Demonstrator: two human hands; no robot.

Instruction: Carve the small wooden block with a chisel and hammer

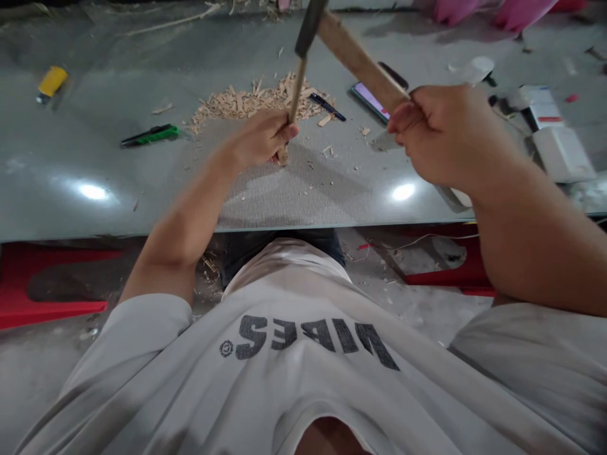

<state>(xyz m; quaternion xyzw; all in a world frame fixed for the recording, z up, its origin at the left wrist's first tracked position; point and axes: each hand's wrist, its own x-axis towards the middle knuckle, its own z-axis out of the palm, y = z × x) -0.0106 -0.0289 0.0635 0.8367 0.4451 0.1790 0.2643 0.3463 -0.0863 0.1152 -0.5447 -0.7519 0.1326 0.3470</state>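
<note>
My left hand (265, 139) is closed around a slim wooden stick (297, 95), held nearly upright with its lower end at the tabletop. In my right hand (441, 133) is the flat wooden handle of a tool (358, 58), raised and slanting up to the left. The tool's dark head (310, 28) overlaps the stick's top in view; I cannot tell whether they touch, or whether it is a hammer or a hatchet, because the frame cuts it off. Behind my left hand lies a heap of wood chips (241, 102), with a dark pen (327, 106) at its right edge.
On the grey table (95, 164) lie a green and black utility knife (150, 135), a yellow object (52, 83) and a phone (372, 101) partly behind the tool's handle. White boxes (562, 151) stand at the right. Red stools (52, 306) show below the table edge.
</note>
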